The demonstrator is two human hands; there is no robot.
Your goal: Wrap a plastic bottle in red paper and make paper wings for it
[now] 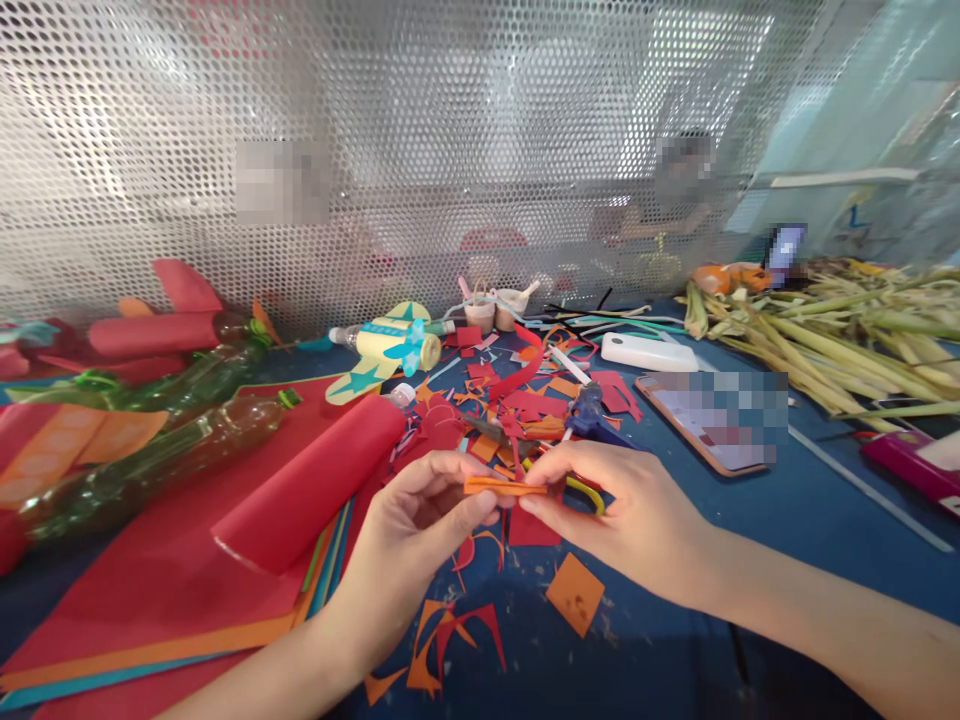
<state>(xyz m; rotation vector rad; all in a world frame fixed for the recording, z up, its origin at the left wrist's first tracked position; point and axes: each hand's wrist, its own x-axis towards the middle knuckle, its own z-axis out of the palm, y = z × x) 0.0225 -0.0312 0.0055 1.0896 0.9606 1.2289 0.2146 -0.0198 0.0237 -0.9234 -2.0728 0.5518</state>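
Observation:
A folded orange strip (505, 487) is held level between both hands above the scrap-strewn blue table. My left hand (427, 530) pinches its left end between thumb and fingers. At the right end, the thumb and forefinger of my right hand (622, 510) grip it. Beneath and beyond the hands lie red and orange paper scraps (534, 405). Yellow-handled scissors (586, 494) are partly hidden behind my right hand, with a blue tool (592, 415) just beyond. An orange square (576, 594) lies flat below my right hand.
Left are stacked coloured sheets (180, 570), a red-wrapped bottle (315, 480) and green plastic bottles (172, 450). Farther back are a yellow paper-covered bottle (397, 345) and two small cups (495, 309). A phone (694, 420), a white device (649, 352) and dry stalks (840, 340) are right.

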